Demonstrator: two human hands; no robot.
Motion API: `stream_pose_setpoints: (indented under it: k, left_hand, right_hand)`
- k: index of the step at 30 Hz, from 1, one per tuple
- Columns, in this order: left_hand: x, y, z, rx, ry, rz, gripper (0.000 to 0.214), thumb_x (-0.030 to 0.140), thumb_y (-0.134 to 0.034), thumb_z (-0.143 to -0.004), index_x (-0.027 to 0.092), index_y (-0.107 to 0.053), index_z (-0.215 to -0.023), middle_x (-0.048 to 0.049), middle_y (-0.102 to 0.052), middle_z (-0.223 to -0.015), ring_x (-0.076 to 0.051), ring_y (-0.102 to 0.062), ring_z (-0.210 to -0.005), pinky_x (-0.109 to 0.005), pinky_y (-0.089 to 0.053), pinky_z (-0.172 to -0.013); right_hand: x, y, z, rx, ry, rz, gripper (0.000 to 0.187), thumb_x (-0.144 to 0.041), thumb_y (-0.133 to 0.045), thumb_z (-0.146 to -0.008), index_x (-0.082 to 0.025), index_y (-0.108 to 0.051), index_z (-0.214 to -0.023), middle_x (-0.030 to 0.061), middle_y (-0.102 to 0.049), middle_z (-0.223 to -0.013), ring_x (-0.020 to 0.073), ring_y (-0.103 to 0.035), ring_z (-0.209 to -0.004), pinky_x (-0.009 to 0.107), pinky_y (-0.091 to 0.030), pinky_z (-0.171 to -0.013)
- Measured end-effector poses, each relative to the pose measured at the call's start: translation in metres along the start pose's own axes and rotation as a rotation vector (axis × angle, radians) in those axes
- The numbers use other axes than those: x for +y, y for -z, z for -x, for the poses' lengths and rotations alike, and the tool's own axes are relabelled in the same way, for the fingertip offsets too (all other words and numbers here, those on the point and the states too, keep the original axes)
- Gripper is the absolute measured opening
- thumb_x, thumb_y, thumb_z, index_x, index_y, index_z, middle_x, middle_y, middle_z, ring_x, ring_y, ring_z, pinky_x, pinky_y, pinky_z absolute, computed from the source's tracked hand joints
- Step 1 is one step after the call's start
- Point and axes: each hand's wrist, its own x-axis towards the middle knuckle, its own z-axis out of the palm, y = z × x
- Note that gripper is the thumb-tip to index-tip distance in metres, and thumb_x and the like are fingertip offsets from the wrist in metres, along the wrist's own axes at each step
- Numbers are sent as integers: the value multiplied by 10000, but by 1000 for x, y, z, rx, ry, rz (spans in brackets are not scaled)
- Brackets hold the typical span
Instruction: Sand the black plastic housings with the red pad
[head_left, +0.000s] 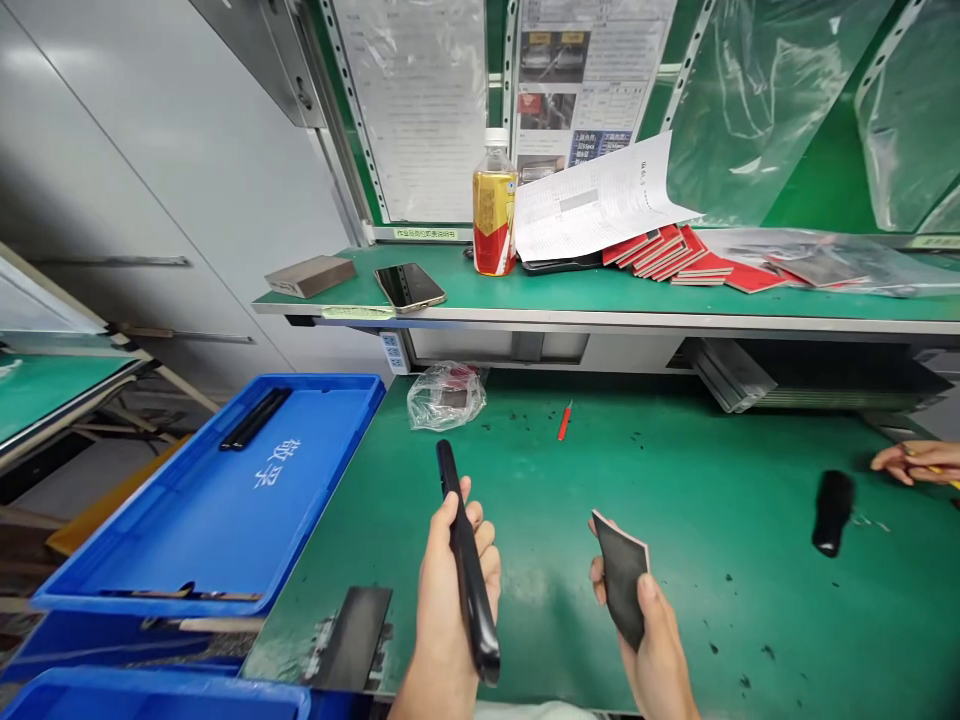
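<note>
Head view: L hand (437, 590), state?

Wrapped round glossy blk. bar (469, 572), held above worktop (540, 640) nr. front edge.

And R hand (654, 640)?

Pinching dk. grey pad (624, 580), likewise raised nr. front edge; flat blk. strip (352, 635) lies at front L corner.

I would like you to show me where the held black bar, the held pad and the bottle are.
Held black bar (469, 567): head view, middle of its length.
Held pad (623, 580): head view, its dark flat face.
Bottle (493, 207): head view, yellow part of its side.
</note>
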Motion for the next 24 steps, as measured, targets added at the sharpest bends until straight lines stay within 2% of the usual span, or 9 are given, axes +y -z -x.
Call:
stream_pose_setpoints:
  k: [3, 5, 7, 9, 12, 15, 17, 20, 24]
  left_hand:
    - [-9, -2, 5, -55, 39, -13, 248, 246, -493, -1019, 120, -585, -1212, 47, -382, -725, -33, -289, -418, -136, -236, -292]
    - [-9, -6, 9, -56, 29, -10, 259, 234, -480, -1018, 101, -576, -1219, 45, -378, -720, -37, -292, -429, -145, -256, -309]
    - [1, -6, 10, -69, -31, -2, 285, 244, -473, -1012, 98, -567, -1238, 44, -359, -710, -55, -346, -475, -167, -351, -379]
    - [23, 3, 8, -126, -126, -39, 317, 286, -519, -989, 134, -564, -1264, 48, -331, -710, -70, -379, -525, -207, -431, -477]
    - [66, 42, 1, -102, -452, -293, 347, 363, -668, -896, 196, -603, -1193, 58, -311, -696, -66, -323, -519, -204, -390, -482]
    - [95, 106, -13, 190, -990, -546, 304, 458, -691, -823, 172, -604, -874, 66, -296, -584, -86, -280, -475, -199, -295, -426]
    - [102, 149, -29, 362, -1189, -586, 440, 541, -715, -769, 172, -496, -672, 72, -279, -497, -86, -276, -440, -198, -256, -411]
    - [107, 195, -58, 502, -1255, -700, 549, 627, -747, -740, 171, -469, -614, 42, -395, -508, -102, -376, -444, -224, -316, -425]
    - [123, 211, -86, 548, -1242, -821, 504, 613, -548, -937, 166, -473, -717, 53, -370, -586, -97, -377, -482, -220, -359, -469]
  right_hand:
    - [-31, -18, 10, -155, 300, 172, 553, -587, -359, -1029, -224, -529, -1410, 114, -562, -1273, 230, -574, -1002, 290, -519, -828]
    - [-41, -23, 13, -246, 486, 289, 542, -567, -342, -1041, -245, -477, -1455, 109, -408, -1474, 297, -491, -1249, 374, -501, -975]
    - [-40, -18, 12, -289, 601, 427, 530, -541, -326, -1052, -249, -433, -1482, 107, -346, -1523, 325, -400, -1363, 434, -455, -1062]
    - [-24, -3, 7, -276, 638, 632, 503, -503, -351, -1056, -260, -409, -1493, 106, -341, -1529, 329, -401, -1367, 464, -436, -1076]
    - [21, 34, -3, -150, 641, 1030, 457, -473, -435, -1041, -302, -441, -1464, 81, -379, -1515, 328, -491, -1267, 486, -466, -995]
    - [71, 71, -6, -104, 619, 1286, 480, -547, -404, -1033, -295, -476, -1436, 68, -420, -1493, 303, -570, -1116, 451, -504, -867]
    - [93, 85, -2, -123, 592, 1345, 508, -583, -370, -1032, -291, -482, -1432, 56, -421, -1496, 278, -586, -1065, 423, -505, -827]
    - [105, 90, 3, -135, 560, 1327, 520, -601, -374, -1026, -297, -474, -1436, 39, -418, -1500, 262, -581, -1079, 409, -494, -847]
    - [100, 79, 1, -138, 570, 1241, 487, -564, -424, -1022, -291, -488, -1420, 51, -418, -1495, 281, -568, -1110, 449, -466, -923]
